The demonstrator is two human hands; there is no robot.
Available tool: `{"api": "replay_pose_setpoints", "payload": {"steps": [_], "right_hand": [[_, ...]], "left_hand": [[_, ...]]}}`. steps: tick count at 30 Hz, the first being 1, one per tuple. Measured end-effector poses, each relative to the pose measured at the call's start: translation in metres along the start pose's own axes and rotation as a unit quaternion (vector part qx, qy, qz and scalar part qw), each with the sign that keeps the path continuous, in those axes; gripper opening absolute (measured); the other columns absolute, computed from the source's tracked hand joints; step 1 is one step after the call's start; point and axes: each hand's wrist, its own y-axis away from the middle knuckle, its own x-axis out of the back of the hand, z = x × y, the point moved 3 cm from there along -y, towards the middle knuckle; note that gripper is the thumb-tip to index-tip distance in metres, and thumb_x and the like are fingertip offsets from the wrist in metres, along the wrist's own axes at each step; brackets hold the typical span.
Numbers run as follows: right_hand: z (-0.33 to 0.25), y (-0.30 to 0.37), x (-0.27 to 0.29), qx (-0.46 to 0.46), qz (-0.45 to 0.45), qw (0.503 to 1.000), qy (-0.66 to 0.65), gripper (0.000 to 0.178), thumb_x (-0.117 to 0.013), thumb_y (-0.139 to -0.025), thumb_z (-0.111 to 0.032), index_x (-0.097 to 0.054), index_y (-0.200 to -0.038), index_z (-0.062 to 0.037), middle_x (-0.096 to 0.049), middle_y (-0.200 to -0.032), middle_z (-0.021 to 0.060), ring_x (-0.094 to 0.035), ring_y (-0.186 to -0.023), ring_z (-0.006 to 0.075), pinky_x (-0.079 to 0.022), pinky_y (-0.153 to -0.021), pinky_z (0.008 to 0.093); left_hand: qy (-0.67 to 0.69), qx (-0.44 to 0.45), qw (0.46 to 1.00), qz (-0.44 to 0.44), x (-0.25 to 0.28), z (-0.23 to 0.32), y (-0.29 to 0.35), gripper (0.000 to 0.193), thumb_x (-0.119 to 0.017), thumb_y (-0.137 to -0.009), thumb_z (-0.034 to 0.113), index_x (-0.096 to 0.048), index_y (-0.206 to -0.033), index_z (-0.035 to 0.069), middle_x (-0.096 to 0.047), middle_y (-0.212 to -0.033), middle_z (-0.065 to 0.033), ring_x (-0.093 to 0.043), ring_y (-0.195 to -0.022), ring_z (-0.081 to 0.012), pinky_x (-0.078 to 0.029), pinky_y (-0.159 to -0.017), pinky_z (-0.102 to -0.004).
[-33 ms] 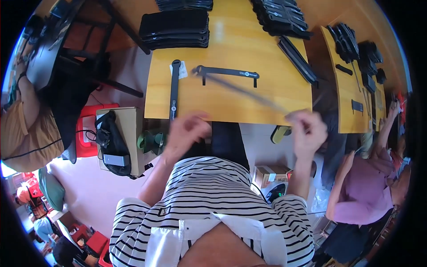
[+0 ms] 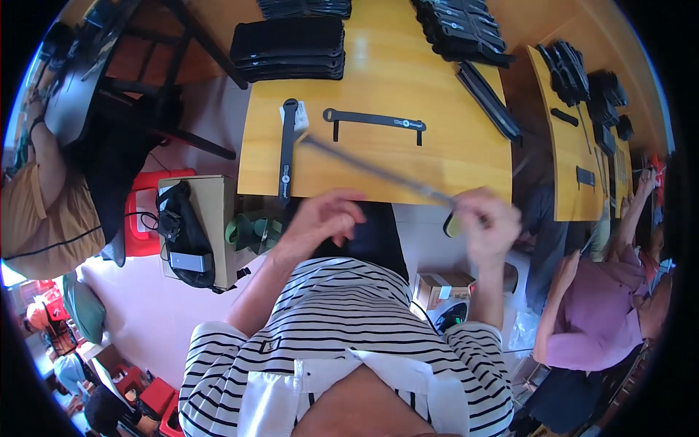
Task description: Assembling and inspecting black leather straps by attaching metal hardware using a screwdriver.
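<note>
My right hand is closed on one end of a long thin dark strip, blurred by motion. The strip slants up and left over the front of the table, its far tip beside a flat black strap that lies lengthwise at the left. My left hand hovers in front of the table's near edge, fingers bent and apart, with nothing visible in it. Farther back a second black strap lies crosswise, with two short black tabs below it. A white label shows by the first strap.
On the wooden table, stacked black pieces stand back left, a bundle back right, and long black pieces along the right edge. A cardboard box is at the left. People sit on both sides; another table stands right.
My right hand has moved slightly left, and the strip's far tip has swung left and nearer to me. My left hand has shifted a little to the right.
</note>
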Motion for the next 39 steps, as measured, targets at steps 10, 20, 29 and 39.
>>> {"api": "replay_pose_setpoints", "payload": {"steps": [10, 20, 29, 39], "right_hand": [[0.043, 0.022, -0.045, -0.351, -0.058, 0.869, -0.345, 0.025, -0.047, -0.083, -0.001, -0.054, -0.107, 0.0043, -0.06, -0.071, 0.0092, -0.032, -0.037, 0.0005, -0.022, -0.036, 0.0146], [0.084, 0.042, -0.051, -0.488, -0.187, 0.735, -0.431, 0.023, -0.062, -0.078, -0.004, -0.06, -0.099, 0.0045, -0.059, -0.066, 0.0085, -0.032, -0.038, 0.0006, -0.02, -0.035, 0.0157], [0.105, 0.039, -0.053, -0.539, -0.173, 0.702, -0.432, 0.015, -0.065, -0.075, -0.004, -0.06, -0.088, 0.001, -0.057, -0.064, 0.0054, -0.035, -0.038, 0.0019, -0.021, -0.035, 0.0168], [0.135, -0.003, -0.052, -0.471, 0.001, 0.823, -0.319, 0.011, -0.068, -0.075, -0.009, -0.06, -0.076, -0.0023, -0.048, -0.057, -0.0033, -0.033, -0.038, 0.0016, -0.02, -0.035, 0.0184]], "left_hand": [[0.118, -0.043, 0.984, 0.124, -0.01, -0.01, -0.041, 0.039, -0.038, -0.096, 0.032, -0.055, -0.099, -0.002, -0.059, -0.085, -0.0102, -0.057, -0.066, -0.0117, -0.049, -0.057, -0.0214], [0.059, -0.036, 0.992, 0.11, -0.012, -0.018, -0.056, 0.039, -0.041, -0.095, 0.032, -0.055, -0.097, -0.004, -0.057, -0.086, -0.012, -0.059, -0.067, -0.0143, -0.052, -0.059, -0.0242], [0.059, -0.051, 0.993, 0.085, -0.01, -0.018, -0.063, 0.031, -0.043, -0.095, 0.025, -0.056, -0.094, -0.003, -0.057, -0.088, -0.0117, -0.061, -0.071, -0.0163, -0.054, -0.062, -0.0266], [0.083, -0.04, 0.957, 0.275, 0.05, 0.001, -0.08, 0.017, -0.06, -0.084, 0.007, -0.061, -0.099, -0.002, -0.062, -0.086, -0.0076, -0.064, -0.067, -0.0148, -0.055, -0.06, -0.0228]]}}
